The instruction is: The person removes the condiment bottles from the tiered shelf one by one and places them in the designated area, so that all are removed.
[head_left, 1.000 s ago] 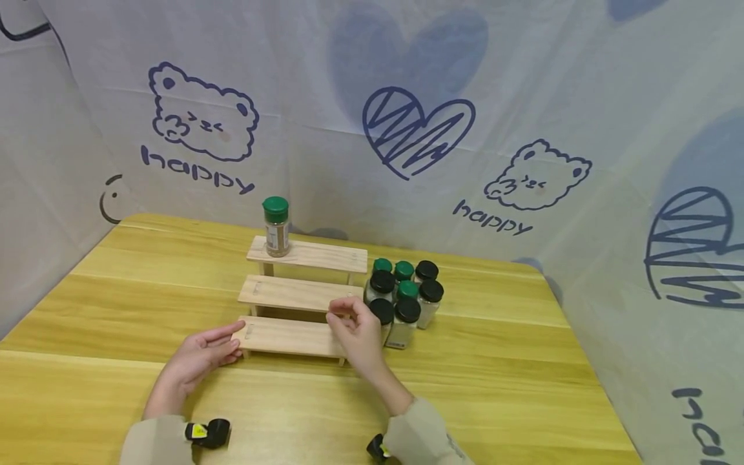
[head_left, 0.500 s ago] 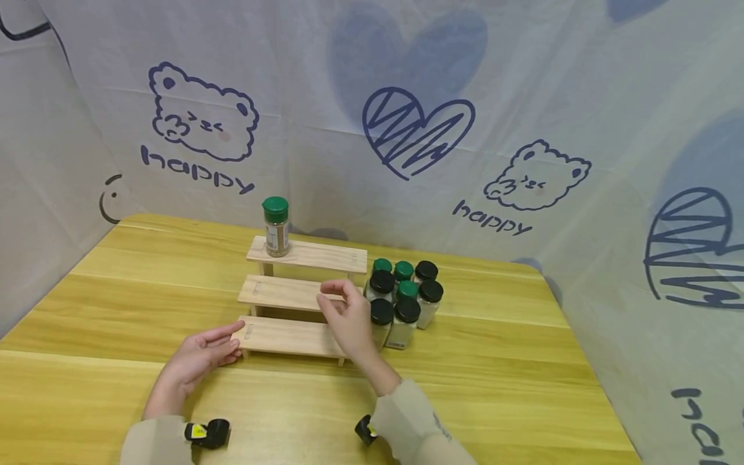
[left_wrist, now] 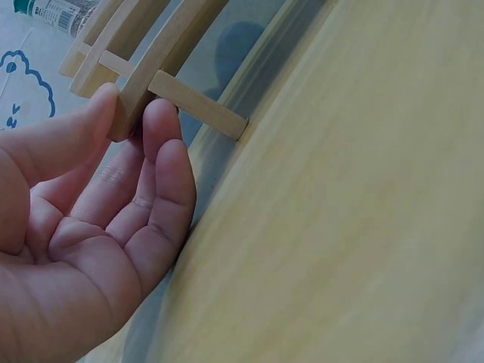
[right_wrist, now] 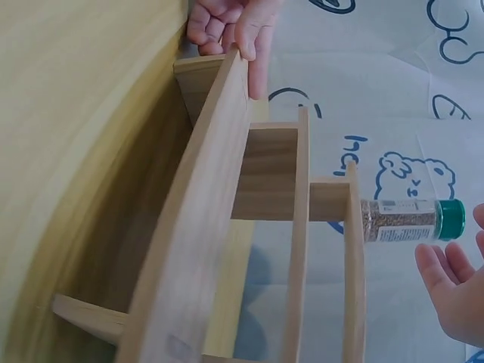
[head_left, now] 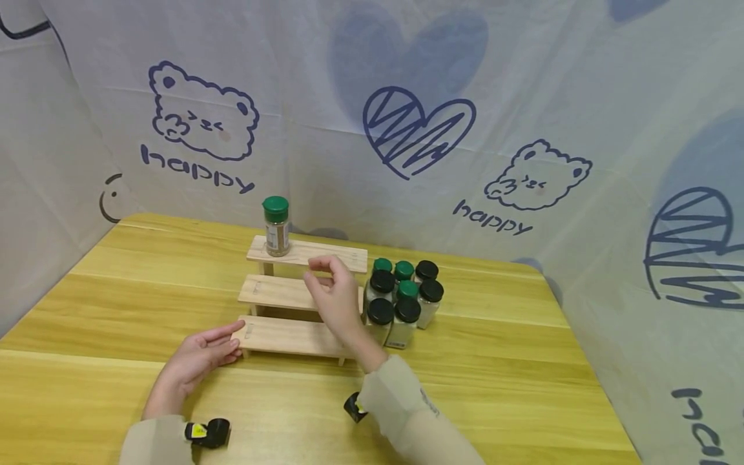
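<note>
A three-step wooden spice rack (head_left: 290, 336) stands on the table. My left hand (head_left: 192, 363) pinches the left end of its lowest step; in the left wrist view the thumb (left_wrist: 94, 121) lies against the board end, fingers curled below. On the left of the top step stands a green-capped spice bottle (head_left: 277, 234) with brown contents. My right hand (head_left: 337, 297), holding nothing, hovers over the right part of the rack, fingers loosely bent. The right wrist view shows this hand's fingertips (right_wrist: 431, 265) close to the spice bottle (right_wrist: 401, 221), seemingly apart from it.
Right of the rack several spice jars stand close together, some with black lids (head_left: 430, 290), others with green lids (head_left: 403, 270). A printed white cloth (head_left: 314, 148) hangs behind the wooden table (head_left: 494, 374).
My right hand has moved up and to the left, from beside the jars to over the middle step, toward the top step. The left hand, rack and bottle have stayed in place.
</note>
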A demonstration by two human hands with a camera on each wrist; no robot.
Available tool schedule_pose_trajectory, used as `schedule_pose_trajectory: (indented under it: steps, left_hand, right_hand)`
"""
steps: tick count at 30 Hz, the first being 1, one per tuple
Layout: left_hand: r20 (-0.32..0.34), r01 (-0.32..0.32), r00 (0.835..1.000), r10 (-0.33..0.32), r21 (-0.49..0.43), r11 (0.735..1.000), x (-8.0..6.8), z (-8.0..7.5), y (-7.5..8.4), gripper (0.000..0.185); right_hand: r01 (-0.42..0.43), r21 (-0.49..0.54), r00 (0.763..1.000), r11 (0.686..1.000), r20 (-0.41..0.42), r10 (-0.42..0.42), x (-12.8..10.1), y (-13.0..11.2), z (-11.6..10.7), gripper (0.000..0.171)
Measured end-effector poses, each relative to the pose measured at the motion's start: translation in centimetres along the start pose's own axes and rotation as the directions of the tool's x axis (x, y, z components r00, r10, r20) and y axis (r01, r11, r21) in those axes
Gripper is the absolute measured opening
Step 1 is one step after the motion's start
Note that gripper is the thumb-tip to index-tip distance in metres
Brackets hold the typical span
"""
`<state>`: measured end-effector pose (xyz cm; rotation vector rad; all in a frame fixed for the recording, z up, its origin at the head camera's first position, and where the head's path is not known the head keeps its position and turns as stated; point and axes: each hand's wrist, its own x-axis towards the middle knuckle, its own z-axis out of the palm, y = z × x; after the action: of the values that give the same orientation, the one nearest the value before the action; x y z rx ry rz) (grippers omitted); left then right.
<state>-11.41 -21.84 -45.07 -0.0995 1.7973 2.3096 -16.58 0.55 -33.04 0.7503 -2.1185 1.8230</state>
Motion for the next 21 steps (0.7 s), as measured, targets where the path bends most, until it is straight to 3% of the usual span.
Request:
schedule_pose_trajectory:
  steps: [7,13,21]
  left_hand:
    - [-0.004,0.006,1.0,-0.006,0.013,1.0,0.0,-0.1,0.1,0.032]
    - [-0.004,0.003,1.0,-0.003,0.012,1.0,0.0,-0.1,0.0,0.032]
    - [0.007,-0.002,1.0,0.002,0.012,1.0,0.1,-0.2,-0.2,0.03]
  right_hand:
    - [0.093,-0.056,0.995,0.994,-0.028,-0.094,1.8,1.9,0.9,0.021]
    - [0.095,-0.131,0.994,0.987,-0.041,-0.101,3.4,2.2,1.3,0.034]
    - [0.072,-0.216,0.996,0.974,0.072,-0.058,5.1,2.2,1.6,0.054]
